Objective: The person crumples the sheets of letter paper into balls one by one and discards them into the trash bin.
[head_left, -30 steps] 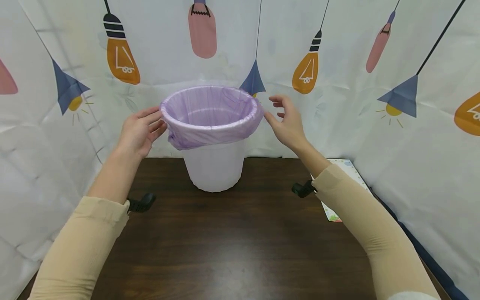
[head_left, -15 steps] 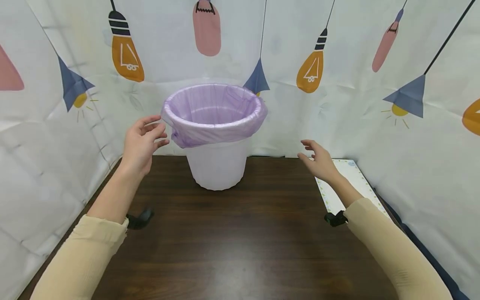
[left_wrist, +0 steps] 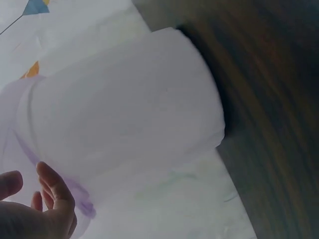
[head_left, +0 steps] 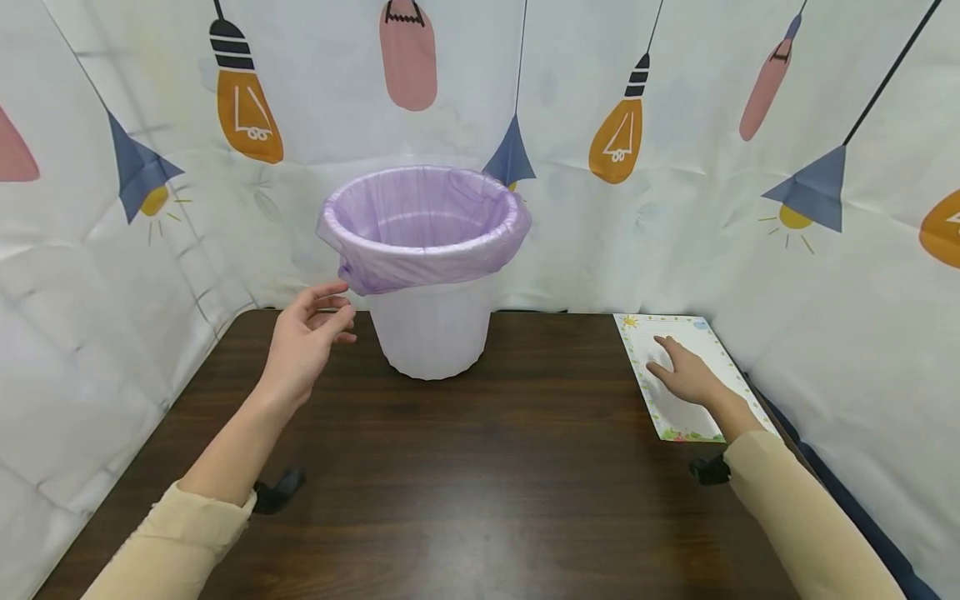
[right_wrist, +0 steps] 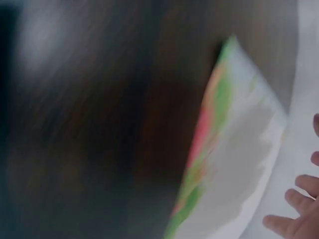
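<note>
Here's the left hand (head_left: 306, 340), fingers gently bent, thumb apart from them, a moderate gap between, nothing in its grip! Just to the right of those fingers stands the white wastebasket (head_left: 429, 333), upright, with a purple bin liner (head_left: 431, 271) folded over its rim. A bunched bit of that liner hangs right above the left fingertips; whether they touch it, I can't tell.

Over to the right hand (head_left: 690, 377): fingers spread wide, holding nothing, and the wrist view is blurred. Below those fingers lies a white sheet (head_left: 667, 404) with a leafy printed border, a little sun at its far-left corner and red and green at the near edge. The hand's shadow falls across it; contact, I can't call.

Nearer the person than both sets of fingers stretches the dark wooden table (head_left: 450, 467), carrying basket and sheet alike. Behind both wrists, cream sleeves (head_left: 172, 542), with a black wrist device (head_left: 279, 492) jutting from the left one. Beyond the fingers, a white backdrop (head_left: 322, 83) printed with orange bulbs (head_left: 250, 117) and blue lamps (head_left: 813, 187).
</note>
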The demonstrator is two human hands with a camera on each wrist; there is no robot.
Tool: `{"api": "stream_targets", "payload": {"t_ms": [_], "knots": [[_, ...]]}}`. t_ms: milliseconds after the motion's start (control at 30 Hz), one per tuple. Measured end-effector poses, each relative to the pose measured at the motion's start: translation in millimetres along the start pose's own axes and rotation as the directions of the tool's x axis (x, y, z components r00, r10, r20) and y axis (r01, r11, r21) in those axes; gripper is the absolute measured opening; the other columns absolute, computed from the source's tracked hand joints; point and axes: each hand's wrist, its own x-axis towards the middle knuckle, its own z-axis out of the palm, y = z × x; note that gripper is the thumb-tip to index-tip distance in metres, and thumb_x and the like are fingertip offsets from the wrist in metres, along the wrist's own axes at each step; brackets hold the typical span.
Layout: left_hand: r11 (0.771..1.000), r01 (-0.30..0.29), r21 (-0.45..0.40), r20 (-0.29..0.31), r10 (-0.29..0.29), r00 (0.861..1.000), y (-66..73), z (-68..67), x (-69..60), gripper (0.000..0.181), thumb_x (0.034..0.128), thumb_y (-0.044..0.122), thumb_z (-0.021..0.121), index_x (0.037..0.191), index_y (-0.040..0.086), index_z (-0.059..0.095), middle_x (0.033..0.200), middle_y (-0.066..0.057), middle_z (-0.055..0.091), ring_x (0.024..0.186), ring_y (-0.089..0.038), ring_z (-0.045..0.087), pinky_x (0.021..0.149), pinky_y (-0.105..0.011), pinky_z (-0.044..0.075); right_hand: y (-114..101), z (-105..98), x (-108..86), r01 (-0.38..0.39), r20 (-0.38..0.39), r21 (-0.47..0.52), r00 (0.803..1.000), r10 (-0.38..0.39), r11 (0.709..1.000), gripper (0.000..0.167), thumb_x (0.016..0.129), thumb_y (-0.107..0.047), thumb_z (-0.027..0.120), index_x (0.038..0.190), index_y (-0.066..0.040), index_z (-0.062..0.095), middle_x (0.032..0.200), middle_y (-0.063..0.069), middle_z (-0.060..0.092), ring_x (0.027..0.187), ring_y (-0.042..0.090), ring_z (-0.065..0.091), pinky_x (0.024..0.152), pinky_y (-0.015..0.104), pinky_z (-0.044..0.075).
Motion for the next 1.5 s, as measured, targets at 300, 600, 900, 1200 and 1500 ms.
{"api": "stream_targets", "payload": {"t_ms": [300,600,900,1200,1500], "knots": [[0.991,-0.071,0.112,0.110,0.059,0.992,-11.3,12.8,-18.0,0.036,0.1052,0.015,0.062,0.136,-0.002,0.057,0.125,-0.014,0.055,0.099,-0.018,0.063,0.079,-0.027,0.058,39.7,2.9,-17.5,-0.055,0.040,-0.050,0.998,0.057,0.997,0.068,0.107,-0.025,0.054,0.150,0.019,0.026,0.150,0.053,0.009,0.135,0.074,0.006,0.104,0.083,0.014],[0.977,-0.052,0.209,0.255,-0.003,0.967,-25.6,39.2,-32.4,0.031,0.1030,0.014,0.065,0.133,0.006,0.063,0.127,-0.013,0.059,0.102,-0.028,0.063,0.082,-0.042,0.059,37.2,9.7,-24.9,-0.074,0.127,-0.016,0.989,0.075,0.997,0.068,0.109,-0.032,0.050,0.151,0.018,0.030,0.152,0.050,0.011,0.137,0.072,0.006,0.104,0.083,0.010],[0.940,-0.149,0.306,0.499,-0.025,0.867,-37.4,68.5,-47.7,0.027,0.1011,0.019,0.068,0.127,0.013,0.066,0.126,-0.001,0.062,0.112,-0.026,0.060,0.089,-0.038,0.054,16.3,4.3,-32.1,-0.026,0.149,-0.114,0.988,0.043,0.993,0.054,0.100,-0.009,0.051,0.147,0.015,0.041,0.149,0.047,0.027,0.136,0.066,0.026,0.107,0.075,0.026],[0.915,-0.188,0.358,0.675,-0.115,0.729,-41.9,86.8,-55.0,0.030,0.1019,0.027,0.067,0.131,0.020,0.064,0.131,-0.002,0.057,0.120,-0.031,0.056,0.091,-0.042,0.049,4.6,12.0,-26.4,0.025,0.095,-0.185,0.995,-0.007,0.982,0.052,0.092,-0.011,0.062,0.139,0.009,0.055,0.139,0.043,0.046,0.127,0.066,0.038,0.101,0.075,0.033],[0.885,-0.267,0.381,0.759,-0.134,0.637,-42.3,102.8,-53.9,0.036,0.1037,0.029,0.064,0.136,0.011,0.062,0.136,-0.001,0.054,0.127,-0.030,0.053,0.102,-0.050,0.044,-12.4,22.3,-19.7,0.084,0.053,-0.141,0.996,-0.077,0.986,0.059,0.091,-0.035,0.078,0.132,0.006,0.064,0.113,0.030,0.060,0.103,0.045,0.056,0.084,0.058,0.049]]}}
